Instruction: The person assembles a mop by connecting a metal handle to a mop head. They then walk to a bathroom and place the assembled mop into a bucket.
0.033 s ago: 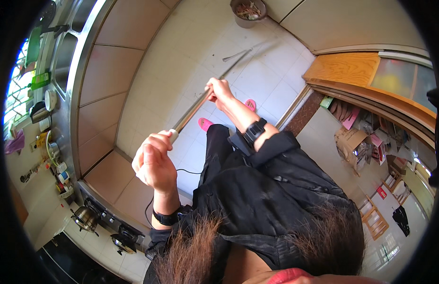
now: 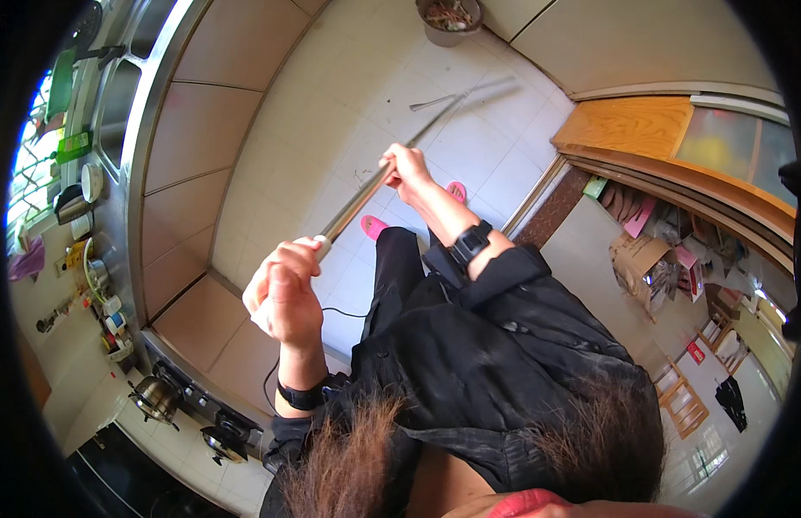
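Observation:
A long metal pole [image 2: 357, 204] slants from my left hand out to the floor. At its far end is a thin, wide, greyish head [image 2: 491, 86], partly blurred, so I cannot tell whether it is a broom or a mop. My left hand [image 2: 284, 289] is closed around the pole's white-capped top end. Farther down the shaft, my right hand [image 2: 407, 173] grips it with curled fingers. The head lies low over the pale floor tiles, beyond my feet in pink slippers [image 2: 374, 227].
A grey bin [image 2: 450, 33] holding scraps stands at the far end of the floor. Cabinets and a steel counter [image 2: 146, 112] run along the left. To the right are a door track and wooden panel [image 2: 625, 125], with a torn cardboard box [image 2: 638, 259] beyond. Dark specks dot the tiles.
The pole's head has slid a little to the right across the floor. My right hand has moved slightly right with the shaft, and my left hand has shifted slightly right.

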Demonstrator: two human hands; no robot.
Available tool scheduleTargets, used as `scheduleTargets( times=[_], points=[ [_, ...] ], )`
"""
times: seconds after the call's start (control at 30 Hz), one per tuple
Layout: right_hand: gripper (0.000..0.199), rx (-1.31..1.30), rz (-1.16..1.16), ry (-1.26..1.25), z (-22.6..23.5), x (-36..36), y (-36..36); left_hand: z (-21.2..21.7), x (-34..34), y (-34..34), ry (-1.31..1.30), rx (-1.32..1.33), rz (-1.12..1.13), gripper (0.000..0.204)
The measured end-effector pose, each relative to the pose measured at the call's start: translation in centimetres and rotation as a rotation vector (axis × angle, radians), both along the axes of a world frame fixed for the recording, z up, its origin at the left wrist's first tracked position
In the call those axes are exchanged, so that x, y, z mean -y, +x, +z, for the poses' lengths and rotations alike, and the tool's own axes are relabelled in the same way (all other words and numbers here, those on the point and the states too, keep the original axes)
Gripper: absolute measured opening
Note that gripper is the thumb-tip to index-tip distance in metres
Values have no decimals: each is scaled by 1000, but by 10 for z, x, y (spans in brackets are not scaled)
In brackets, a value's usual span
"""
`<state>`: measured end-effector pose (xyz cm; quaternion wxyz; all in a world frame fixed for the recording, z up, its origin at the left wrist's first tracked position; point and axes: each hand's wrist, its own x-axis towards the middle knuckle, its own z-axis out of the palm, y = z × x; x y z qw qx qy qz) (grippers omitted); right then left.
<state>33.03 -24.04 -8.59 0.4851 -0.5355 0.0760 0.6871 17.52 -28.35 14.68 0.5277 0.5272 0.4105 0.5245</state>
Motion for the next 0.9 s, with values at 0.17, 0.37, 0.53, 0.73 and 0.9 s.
scheduleTargets(
  times=[0.17, 0.37, 0.53, 0.73, 0.9],
  points=[
    [19, -149, -202, 97, -35, 21, 74, -40, -19, 35, 51, -29, -349, 21],
    [15, 203, -373, 56, -103, -7, 193, -120, -51, 143, 126, -150, -501, 12],
    [17, 552, -60, -184, -116, -14, 236, -150, -51, 191, 178, -183, -550, 9],
    [17, 293, 35, -160, -116, 12, 163, -64, -71, 127, 221, -297, -664, 8],
    [16, -7, -18, -160, -78, 40, 55, 14, -53, 86, -11, -398, -584, 16]
  ],
)
